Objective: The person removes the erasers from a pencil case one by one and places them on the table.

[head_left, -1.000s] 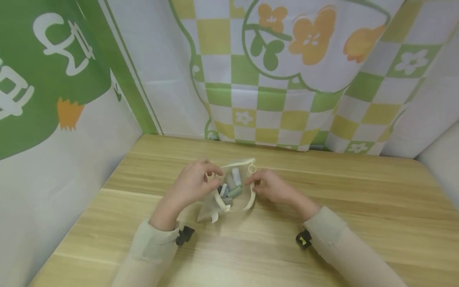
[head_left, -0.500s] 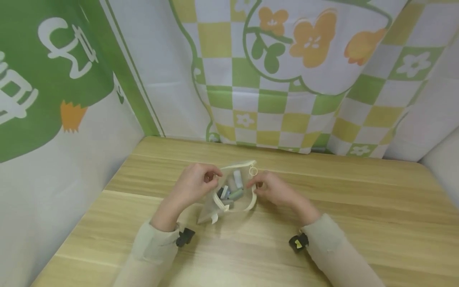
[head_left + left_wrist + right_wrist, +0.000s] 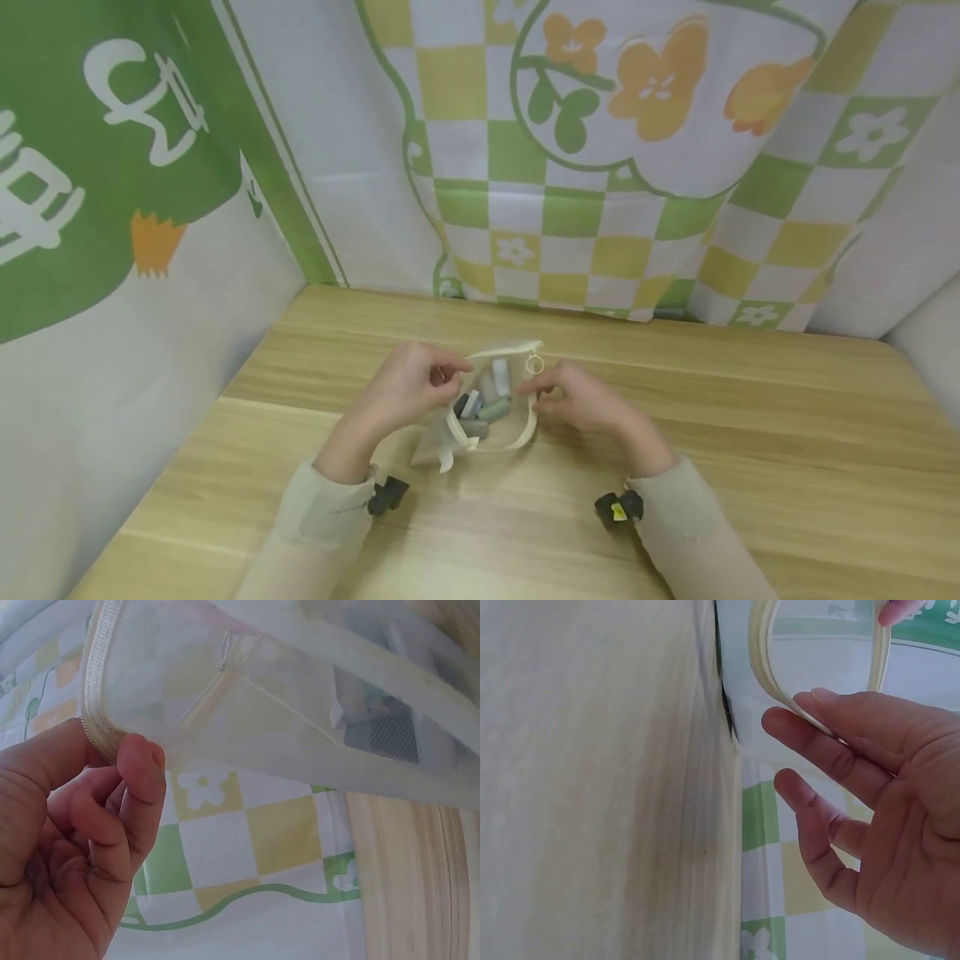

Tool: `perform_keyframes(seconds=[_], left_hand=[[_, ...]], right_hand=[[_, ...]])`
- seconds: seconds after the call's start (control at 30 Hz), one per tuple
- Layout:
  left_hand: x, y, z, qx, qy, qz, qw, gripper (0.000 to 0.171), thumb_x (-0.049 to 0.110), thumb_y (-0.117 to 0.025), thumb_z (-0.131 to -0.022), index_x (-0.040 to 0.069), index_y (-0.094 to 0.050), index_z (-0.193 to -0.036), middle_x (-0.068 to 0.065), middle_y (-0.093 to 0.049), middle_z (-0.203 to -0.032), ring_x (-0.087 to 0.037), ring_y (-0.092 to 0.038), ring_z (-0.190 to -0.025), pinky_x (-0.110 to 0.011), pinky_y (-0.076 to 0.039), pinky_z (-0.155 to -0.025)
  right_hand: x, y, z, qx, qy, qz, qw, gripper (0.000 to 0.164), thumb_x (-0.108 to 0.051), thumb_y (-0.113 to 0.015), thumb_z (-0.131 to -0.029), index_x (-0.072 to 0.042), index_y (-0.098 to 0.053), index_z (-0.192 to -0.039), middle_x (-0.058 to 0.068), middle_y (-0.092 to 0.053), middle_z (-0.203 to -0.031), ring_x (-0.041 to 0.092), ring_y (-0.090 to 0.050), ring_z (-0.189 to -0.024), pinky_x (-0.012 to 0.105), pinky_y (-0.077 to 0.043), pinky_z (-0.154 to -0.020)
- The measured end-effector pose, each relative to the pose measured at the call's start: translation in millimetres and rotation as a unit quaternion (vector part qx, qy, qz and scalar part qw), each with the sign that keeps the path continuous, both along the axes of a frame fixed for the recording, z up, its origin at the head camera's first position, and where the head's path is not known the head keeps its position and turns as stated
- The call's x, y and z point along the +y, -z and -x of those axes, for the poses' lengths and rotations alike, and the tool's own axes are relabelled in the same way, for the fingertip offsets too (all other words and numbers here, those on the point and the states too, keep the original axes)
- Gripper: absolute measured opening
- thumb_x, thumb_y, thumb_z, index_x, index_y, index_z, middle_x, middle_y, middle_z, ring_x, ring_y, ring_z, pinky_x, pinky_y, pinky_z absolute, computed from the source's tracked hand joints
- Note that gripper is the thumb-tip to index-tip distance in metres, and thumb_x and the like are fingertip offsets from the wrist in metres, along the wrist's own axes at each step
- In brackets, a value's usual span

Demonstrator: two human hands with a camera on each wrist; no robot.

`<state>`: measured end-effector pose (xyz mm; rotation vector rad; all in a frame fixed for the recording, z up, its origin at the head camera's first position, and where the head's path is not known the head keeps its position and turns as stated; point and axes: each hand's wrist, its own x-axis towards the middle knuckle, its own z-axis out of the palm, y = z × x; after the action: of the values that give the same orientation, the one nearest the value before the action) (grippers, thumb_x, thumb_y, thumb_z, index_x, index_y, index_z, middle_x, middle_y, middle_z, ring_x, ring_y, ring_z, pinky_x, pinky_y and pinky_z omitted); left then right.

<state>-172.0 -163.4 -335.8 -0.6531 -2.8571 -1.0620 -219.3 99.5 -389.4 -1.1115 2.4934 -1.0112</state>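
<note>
A translucent zip pouch (image 3: 432, 448) with a cream zipper edge stands unzipped on the table, its mouth spread toward me. My left hand (image 3: 405, 385) pinches the left side of that edge between thumb and index finger; the left wrist view shows the zipper tape (image 3: 96, 675) at the fingertips. On the opposite side my right hand (image 3: 585, 398) holds the rim between thumb and a finger, other fingers loosely bent. Inside lie several small pieces, among them a pale stick-like one (image 3: 501, 377), a green one (image 3: 495, 409) and a grey one (image 3: 474, 428). Their kind is unclear.
A ring pull (image 3: 535, 364) hangs at the pouch's far right corner. The wooden table (image 3: 750, 450) extends around the hands. Behind it hangs a checked, flowered cloth (image 3: 570, 208), with a green and white cloth (image 3: 180, 317) at the left.
My right forearm has swung a little to the left. The pouch's mouth looks slightly wider, with both hands still on its edges. The head view has shifted a little.
</note>
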Motion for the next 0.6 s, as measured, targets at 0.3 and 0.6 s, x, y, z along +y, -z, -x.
perform_keyframes(seconds=[0.3, 0.6], left_hand=[[-0.8, 0.4, -0.6, -0.003, 0.049, -0.001, 0.9988, 0.024, 0.002, -0.065, -0.086, 0.000, -0.076, -0.107, -0.006, -0.073, -0.080, -0.005, -0.058, -0.063, -0.021, -0.050, -0.057], [-6.1, -3.1, -1.6, 0.004, 0.108, 0.019, 0.9940, 0.021, 0.003, -0.066, -0.090, 0.001, -0.075, -0.109, -0.011, -0.076, -0.096, -0.006, -0.063, -0.076, -0.021, -0.055, -0.068]], right_hand=[[5.5, -9.3, -7.5, -0.007, 0.013, -0.011, 1.000, 0.027, -0.004, -0.066, -0.091, 0.001, -0.071, -0.117, 0.008, -0.074, -0.097, 0.012, -0.062, -0.086, 0.027, -0.052, -0.078], [2.8, -26.1, -14.0, 0.004, -0.027, -0.016, 0.999, 0.022, -0.008, -0.065, -0.093, -0.002, -0.072, -0.113, 0.003, -0.071, -0.094, 0.007, -0.062, -0.084, 0.025, -0.054, -0.079]])
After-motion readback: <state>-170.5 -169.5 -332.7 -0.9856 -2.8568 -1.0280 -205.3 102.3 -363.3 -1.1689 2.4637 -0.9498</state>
